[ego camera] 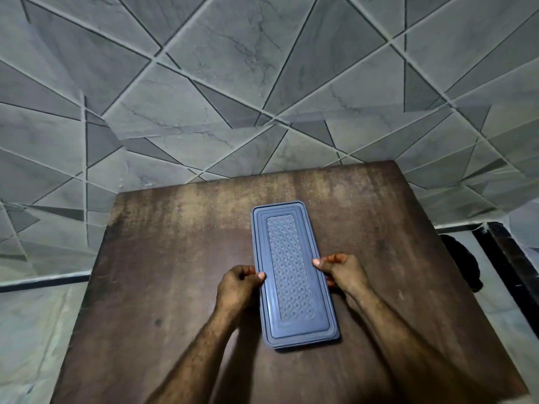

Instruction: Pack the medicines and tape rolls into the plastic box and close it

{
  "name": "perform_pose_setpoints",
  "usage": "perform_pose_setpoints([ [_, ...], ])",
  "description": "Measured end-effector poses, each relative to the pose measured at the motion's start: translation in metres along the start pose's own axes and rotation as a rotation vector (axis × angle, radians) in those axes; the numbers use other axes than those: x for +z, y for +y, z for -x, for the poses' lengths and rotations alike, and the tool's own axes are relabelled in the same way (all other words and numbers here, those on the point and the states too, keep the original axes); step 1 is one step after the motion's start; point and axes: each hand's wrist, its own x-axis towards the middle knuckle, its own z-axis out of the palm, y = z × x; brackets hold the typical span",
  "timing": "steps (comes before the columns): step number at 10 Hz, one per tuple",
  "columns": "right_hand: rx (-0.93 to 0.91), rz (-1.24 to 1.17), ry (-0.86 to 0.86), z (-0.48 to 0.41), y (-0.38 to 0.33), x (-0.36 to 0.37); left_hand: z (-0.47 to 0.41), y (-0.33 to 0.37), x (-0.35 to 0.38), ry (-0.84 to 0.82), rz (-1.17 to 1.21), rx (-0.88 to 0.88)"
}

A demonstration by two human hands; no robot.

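Both forearms were stretched over the brown table.
Its lid on, the plastic box was pinched at its long edges by the left hand and right hand.

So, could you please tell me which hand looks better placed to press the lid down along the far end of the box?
Probably the right hand: it sits slightly farther up the lid than the left hand, though both grip its edges mid-length.
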Motion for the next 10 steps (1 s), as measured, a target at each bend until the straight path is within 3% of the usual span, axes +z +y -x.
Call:
perform_pose_setpoints([
  [1,0.045,0.025,-0.067,0.036,0.023,-0.014,0.028,-0.015,-0.008,-0.171,0.034,-0.114],
  [2,0.070,0.014,-0.051,0.058,0.052,-0.021,0.053,-0.029,-0.008,-0.227,0.057,-0.196],
  [4,0.040,0.008,0.015,0.056,0.073,-0.018,0.057,-0.043,-0.001,-0.070,0.069,-0.152],
  [6,0.036,-0.009,-0.047,0.055,0.069,-0.019,0.062,-0.041,-0.002,-0.040,0.046,-0.102],
  [8,-0.077,0.106,-0.048,0.064,0.047,-0.034,0.079,-0.013,0.012,0.189,-0.316,0.161],
  [10,-0.297,0.187,0.012,0.088,-0.004,-0.053,0.113,0.060,0.029,0.289,-0.392,0.550],
])
